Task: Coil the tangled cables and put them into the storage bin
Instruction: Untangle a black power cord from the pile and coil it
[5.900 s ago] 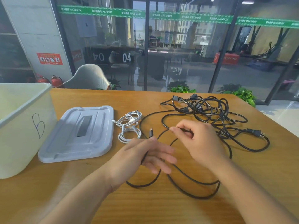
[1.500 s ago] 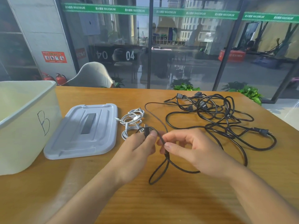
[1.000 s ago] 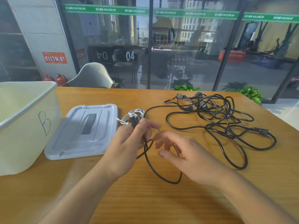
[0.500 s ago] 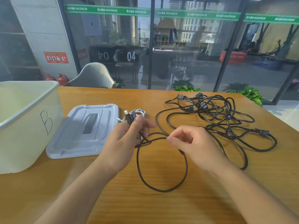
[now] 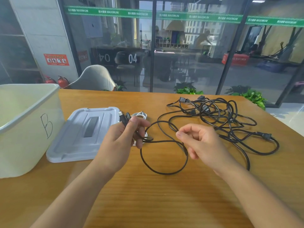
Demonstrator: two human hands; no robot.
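Compared with half a second earlier, the loop of the thin black cable (image 5: 164,172) hanging between the hands is drawn slightly smaller, and the left hand (image 5: 121,142) is lifted a little higher, so that the plug end (image 5: 121,116) now stands above the lid's right edge. The left hand, in the middle of the frame, is closed around the gathered turns of this cable, with the plug end poking up past the thumb. The right hand (image 5: 199,143), just right of centre, is curled, with thumb and forefinger pressed together; the cable passes under its fingers, but whether the strand is actually pinched cannot be told. From the left hand the cable runs in one round loop down to the wooden table (image 5: 164,203) and back up behind the right hand.

A tangle of thicker black cables (image 5: 218,116) is spread over the table in the upper right, with a pronged plug (image 5: 264,135) lying at its right side. A small white cable (image 5: 141,115) is partly hidden behind the left hand. The grey lid (image 5: 85,137) lies flat on the table left of centre. At the left edge of the frame stands the storage bin (image 5: 24,134), open at the top and marked with a handwritten B.
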